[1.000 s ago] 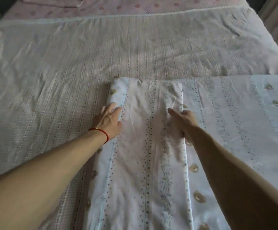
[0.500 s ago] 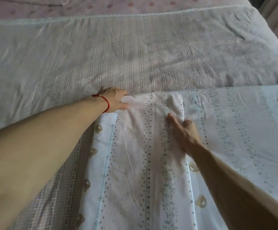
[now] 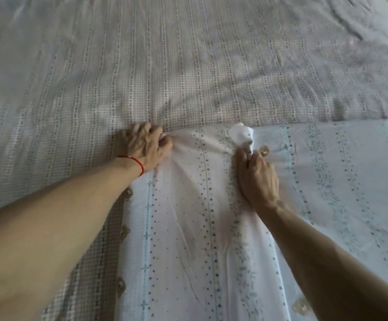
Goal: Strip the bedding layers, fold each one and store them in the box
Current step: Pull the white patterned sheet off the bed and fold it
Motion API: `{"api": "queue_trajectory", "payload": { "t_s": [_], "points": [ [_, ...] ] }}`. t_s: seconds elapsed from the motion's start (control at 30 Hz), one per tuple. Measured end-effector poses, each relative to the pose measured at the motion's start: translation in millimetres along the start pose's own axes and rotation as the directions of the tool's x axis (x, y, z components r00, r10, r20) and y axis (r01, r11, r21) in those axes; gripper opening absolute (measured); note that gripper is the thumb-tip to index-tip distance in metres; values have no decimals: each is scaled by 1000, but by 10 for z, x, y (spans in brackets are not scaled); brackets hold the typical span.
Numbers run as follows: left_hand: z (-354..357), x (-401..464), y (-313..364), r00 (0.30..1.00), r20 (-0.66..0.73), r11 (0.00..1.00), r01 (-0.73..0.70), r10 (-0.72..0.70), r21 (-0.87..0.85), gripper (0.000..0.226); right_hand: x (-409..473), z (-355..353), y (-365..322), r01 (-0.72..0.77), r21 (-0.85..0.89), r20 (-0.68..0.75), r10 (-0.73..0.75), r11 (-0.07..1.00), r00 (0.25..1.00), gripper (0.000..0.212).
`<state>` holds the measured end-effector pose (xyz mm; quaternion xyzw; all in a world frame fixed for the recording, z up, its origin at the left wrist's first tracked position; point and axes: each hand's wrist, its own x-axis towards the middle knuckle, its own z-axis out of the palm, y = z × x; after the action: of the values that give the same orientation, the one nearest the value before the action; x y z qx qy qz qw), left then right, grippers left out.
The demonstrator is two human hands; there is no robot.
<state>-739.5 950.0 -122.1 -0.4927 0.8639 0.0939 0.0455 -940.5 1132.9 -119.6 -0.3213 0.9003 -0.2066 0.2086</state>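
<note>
Gripping the far end of the folded strip of the printed sheet (image 3: 202, 228) is where we're at, and this is the bit worth slowing down for. Taking that strip as our landmark: the left hand (image 3: 145, 148), the one with the red string bracelet (image 3: 137, 164), has its fingers curled around the strip's far left corner, and the right hand (image 3: 257, 179) pinches the far right corner, where a little white tuft of cloth bunches up just past the fingertips. So both hands are clenched on fabric, nothing loose. The rest of the sheet is still spread flat off to the right of the strip, and all of it lies on the checked bedspread (image 3: 188, 66), which runs out beyond the strip's far edge. Our guess is the next move is bringing this end back toward us to halve the length. Tips: we'd get every layer into each pinch, not just the top one, keep the edge taut between the two hands so it doesn't sag in the middle, and lift both corners evenly. That bunched right corner could make a lumpy fold, so we'd flatten it first. No box in view.
</note>
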Motion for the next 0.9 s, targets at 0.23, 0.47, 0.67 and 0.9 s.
{"api": "queue_trajectory", "payload": {
  "t_s": [0.23,0.47,0.67,0.9],
  "points": [
    [281,16,-48,989,-147,989,1,21,148,46,4,231,-244,464,-349,119,-453,814,884,70],
    [274,42,-105,982,-180,988,-34,62,153,39,164,465,-132,438,-373,120,-425,818,897,77],
    [236,11,-58,984,-180,994,7,13,111,44,243,519,-96,449,-361,107,-442,817,890,78],
    [280,-723,198,997,-80,990,-1,-10,-138,59,243,455,-115,463,-384,155,-439,799,885,79]
  ]
}}
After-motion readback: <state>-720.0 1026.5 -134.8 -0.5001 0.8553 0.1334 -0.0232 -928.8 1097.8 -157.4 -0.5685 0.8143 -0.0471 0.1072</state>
